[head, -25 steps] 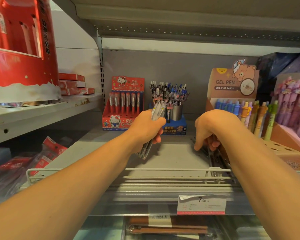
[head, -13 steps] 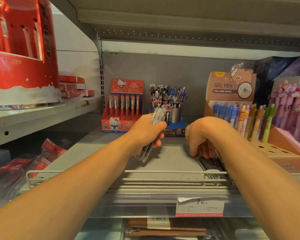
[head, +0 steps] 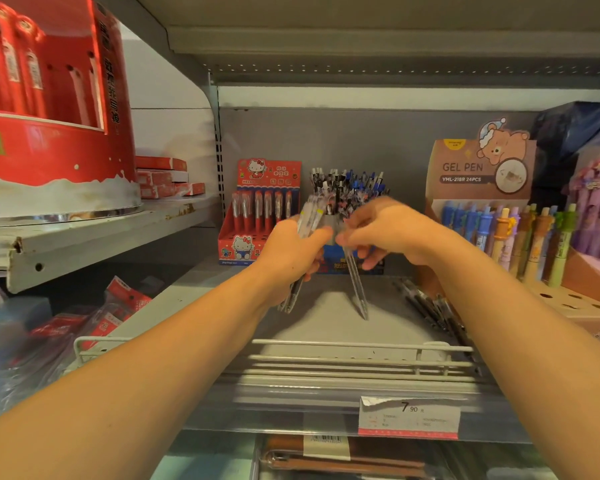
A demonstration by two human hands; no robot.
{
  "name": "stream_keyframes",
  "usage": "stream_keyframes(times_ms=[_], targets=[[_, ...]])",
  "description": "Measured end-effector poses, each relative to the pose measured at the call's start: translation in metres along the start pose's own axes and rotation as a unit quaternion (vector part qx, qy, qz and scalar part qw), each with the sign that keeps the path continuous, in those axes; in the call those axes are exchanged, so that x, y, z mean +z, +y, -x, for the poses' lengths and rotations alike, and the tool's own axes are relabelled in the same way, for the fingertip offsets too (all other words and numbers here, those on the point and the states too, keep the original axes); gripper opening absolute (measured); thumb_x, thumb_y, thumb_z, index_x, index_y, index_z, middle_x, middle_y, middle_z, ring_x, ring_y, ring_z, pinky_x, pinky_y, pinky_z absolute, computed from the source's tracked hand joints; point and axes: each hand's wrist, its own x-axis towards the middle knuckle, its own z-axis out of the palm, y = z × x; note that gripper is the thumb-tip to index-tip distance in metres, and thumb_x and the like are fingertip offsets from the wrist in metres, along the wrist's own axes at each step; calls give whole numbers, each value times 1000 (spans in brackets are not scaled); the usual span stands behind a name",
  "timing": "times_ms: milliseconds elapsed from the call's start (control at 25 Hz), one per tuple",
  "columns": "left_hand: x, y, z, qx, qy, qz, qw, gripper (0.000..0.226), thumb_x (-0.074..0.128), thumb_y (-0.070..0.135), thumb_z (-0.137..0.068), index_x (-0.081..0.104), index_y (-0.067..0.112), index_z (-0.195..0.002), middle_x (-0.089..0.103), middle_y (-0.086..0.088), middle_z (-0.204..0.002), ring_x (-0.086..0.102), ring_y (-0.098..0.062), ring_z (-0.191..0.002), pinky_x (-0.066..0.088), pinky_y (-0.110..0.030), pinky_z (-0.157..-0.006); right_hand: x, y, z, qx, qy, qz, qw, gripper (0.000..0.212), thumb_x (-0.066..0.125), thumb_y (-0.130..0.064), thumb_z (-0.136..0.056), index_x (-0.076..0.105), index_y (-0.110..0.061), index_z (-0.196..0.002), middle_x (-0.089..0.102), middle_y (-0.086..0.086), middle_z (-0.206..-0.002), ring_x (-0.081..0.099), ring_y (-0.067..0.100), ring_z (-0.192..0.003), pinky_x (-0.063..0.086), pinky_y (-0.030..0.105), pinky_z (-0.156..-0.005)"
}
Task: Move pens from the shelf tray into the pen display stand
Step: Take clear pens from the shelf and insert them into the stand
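My left hand [head: 293,256] grips a bundle of clear pens [head: 309,216] upright above the grey shelf tray [head: 326,327]. Just to its right, my right hand [head: 385,232] pinches a single clear pen [head: 356,289] that hangs tip-down over the tray, its top close to the bundle. Several dark pens [head: 430,306] lie loose at the tray's right side. Behind the hands stands the pen display stand [head: 347,188], a blue-based holder crowded with black and blue pens, partly hidden by my fingers.
A red Hello Kitty pen box [head: 260,209] stands left of the stand. A brown gel pen display [head: 492,202] with coloured pens flanks the right. A wire rail [head: 326,344] and price tag [head: 409,417] line the front edge. A big red display [head: 49,105] sits on the upper left shelf.
My right hand lifted one pen off the loose pile at the tray's right and brought it up and left, beside the bundle in my left hand, which rose slightly.
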Motion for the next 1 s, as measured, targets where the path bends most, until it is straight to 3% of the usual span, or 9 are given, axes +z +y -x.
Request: stream_keyframes(times_ms=[80,240,360,480,760,880,1000], targets=[[-2,6,4,16,27,17,999,21,53,17,-103,48,16,-82,40,0,-57,32,-13,-44,28,-25,-43,0,-4,2,-46,34,-51,997,15,72,-18,-93,72,-2,-94,69,-1,-60,64,10,-55,60,28,-52],[-17,23,24,73,41,38,996,17,53,19,-104,50,17,-87,39,-1,-60,32,-12,-47,28,-25,-43,8,-21,10,-102,54,-95,989,13,62,-23,-100,64,-10,-98,71,18,-84,70,26,-62,62,37,-56],[-48,39,42,103,48,62,992,10,52,19,-104,52,13,-97,37,0,-62,34,-6,-45,27,-21,-43,20,-52,21,-163,93,-68,980,12,54,-25,-104,53,-17,-96,71,24,-80,70,32,-57,59,40,-49],[-89,54,65,118,72,77,987,15,53,25,-104,52,15,-93,43,8,-53,38,-4,-42,32,-19,-40,37,-98,36,-222,118,-106,962,12,52,-25,-105,50,-20,-95,72,21,-83,69,33,-59,57,40,-49],[-235,87,145,161,106,101,976,23,57,34,-102,57,15,-89,47,5,-50,37,-9,-36,32,-21,-38,124,-260,72,-314,124,-133,932,20,55,-29,-104,56,-9,-103,69,26,-93,69,37,-74,60,48,-58],[-319,92,189,165,132,80,974,29,59,38,-100,62,11,-89,53,3,-50,40,-10,-36,35,-22,-38,182,-333,81,-336,135,-129,923,25,58,-27,-103,59,-3,-106,67,17,-89,64,19,-66,59,45,-55],[-404,90,233,168,160,47,972,32,59,41,-99,64,12,-85,56,1,-51,43,-10,-37,36,-21,-38,245,-404,84,-365,131,-134,912,18,58,-25,-102,61,-7,-101,71,18,-90,60,18,-65,56,44,-57]])
